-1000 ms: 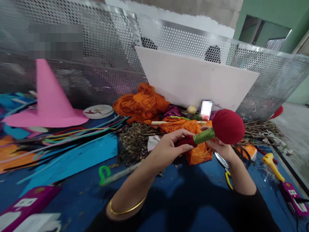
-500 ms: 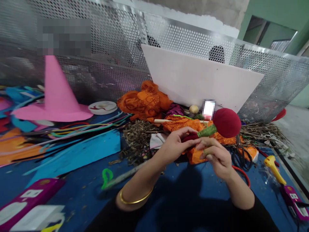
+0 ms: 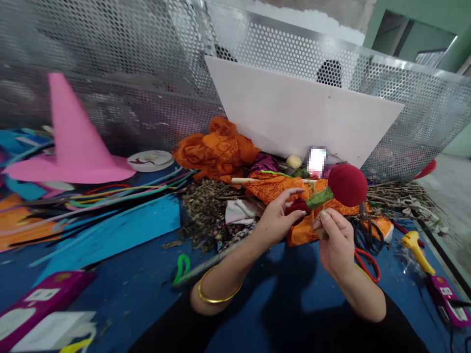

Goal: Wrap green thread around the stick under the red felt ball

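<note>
In the head view, my left hand is closed around the dark red lower part of a stuffed cloth piece. This piece has a round red ball end tilted up to the right. Green thread is wound round its narrow neck, between the ball and my left fingers. Just below the neck, my right hand pinches what looks like the thread's loose end. Orange patterned cloth lies under and behind both hands. Black-handled scissors lie to the right of my right hand.
A white board leans on the perforated metal screen. A pink cone hat, a ribbon roll and pipe cleaners are at left. Dry plant bits lie mid-table. A yellow glue gun is at right.
My right hand has drawn a little down and away from the neck, its fingers now in a pinch. My left hand still holds the red piece; the view has shifted slightly.
</note>
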Tool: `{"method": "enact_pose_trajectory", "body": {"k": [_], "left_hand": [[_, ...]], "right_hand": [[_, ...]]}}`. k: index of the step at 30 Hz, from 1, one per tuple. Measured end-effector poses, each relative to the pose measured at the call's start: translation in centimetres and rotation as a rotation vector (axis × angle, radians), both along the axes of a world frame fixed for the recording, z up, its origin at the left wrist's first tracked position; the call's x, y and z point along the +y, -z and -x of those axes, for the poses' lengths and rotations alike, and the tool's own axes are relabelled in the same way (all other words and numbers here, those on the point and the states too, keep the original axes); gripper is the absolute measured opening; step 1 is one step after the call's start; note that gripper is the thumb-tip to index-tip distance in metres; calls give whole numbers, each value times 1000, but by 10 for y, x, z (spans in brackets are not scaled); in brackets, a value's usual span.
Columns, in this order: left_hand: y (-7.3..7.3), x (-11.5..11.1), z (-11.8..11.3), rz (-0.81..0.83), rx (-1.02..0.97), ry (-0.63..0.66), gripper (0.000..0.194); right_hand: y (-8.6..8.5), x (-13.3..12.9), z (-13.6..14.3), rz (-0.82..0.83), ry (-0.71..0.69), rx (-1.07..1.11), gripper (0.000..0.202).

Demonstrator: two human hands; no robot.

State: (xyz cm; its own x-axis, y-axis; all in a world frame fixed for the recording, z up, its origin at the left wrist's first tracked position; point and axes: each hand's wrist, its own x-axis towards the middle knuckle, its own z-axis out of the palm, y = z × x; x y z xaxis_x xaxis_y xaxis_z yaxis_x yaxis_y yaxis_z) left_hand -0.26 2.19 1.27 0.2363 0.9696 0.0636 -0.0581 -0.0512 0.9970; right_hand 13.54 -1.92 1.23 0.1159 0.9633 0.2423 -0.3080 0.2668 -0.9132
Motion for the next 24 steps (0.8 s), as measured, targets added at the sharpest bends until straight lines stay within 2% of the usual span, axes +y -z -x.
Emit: {"method": "enact_pose_trajectory", "body": {"k": [6,10,14,17,21,24], "left_hand": [[9,4,-1,-184,202,-61,39],[12,8,1,-203,369,-56,34],[12,8,2,-202,498,-34,33],[13,7,2,-200,507,1,31],[14,4,1,-186,503,21,27],[13,4,1,-178,555,11,27]], "right_hand": [[2,-6,5,-7,29,-13,37],[8,-4,4,-8,22,-38,38],[6,5,-8,-16,-128,-122,35],[-7,10,-22,-178,-177,-337,33],[-26,16,-38,-487,-34,-684,27],[-32,17,-45,-582,9,-871,24]]}}
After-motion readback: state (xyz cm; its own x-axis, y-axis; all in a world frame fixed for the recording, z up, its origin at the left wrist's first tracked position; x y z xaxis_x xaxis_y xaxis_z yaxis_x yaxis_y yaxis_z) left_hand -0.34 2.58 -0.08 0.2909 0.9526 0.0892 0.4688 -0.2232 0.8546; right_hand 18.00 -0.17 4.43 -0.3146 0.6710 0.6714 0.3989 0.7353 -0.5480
